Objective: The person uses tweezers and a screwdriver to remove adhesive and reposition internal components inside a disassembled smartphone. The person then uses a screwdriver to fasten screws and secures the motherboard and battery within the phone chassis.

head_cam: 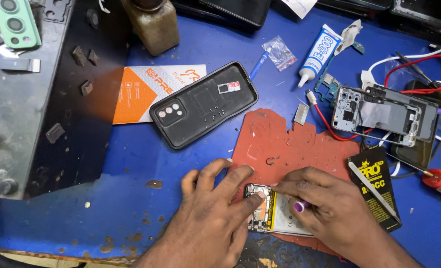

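An opened phone (272, 216) with its battery and circuit board exposed lies on a red mat (290, 149) near the table's front edge. My left hand (213, 218) rests on the blue table with its fingers pressing the phone's left end. My right hand (324, 203) lies over the phone's right part and grips a thin tool with a purple handle (299, 205), its tip at the phone's top edge. A black back cover (203, 104) with small screws on it lies above the mat.
A metal phone frame (379, 114) with red and white wires sits at right. Also around: a glue tube (318, 52), a black packet (376, 186), an orange-and-white box (151, 89), a brown bottle (151, 22), a grey machine (17, 99) at left.
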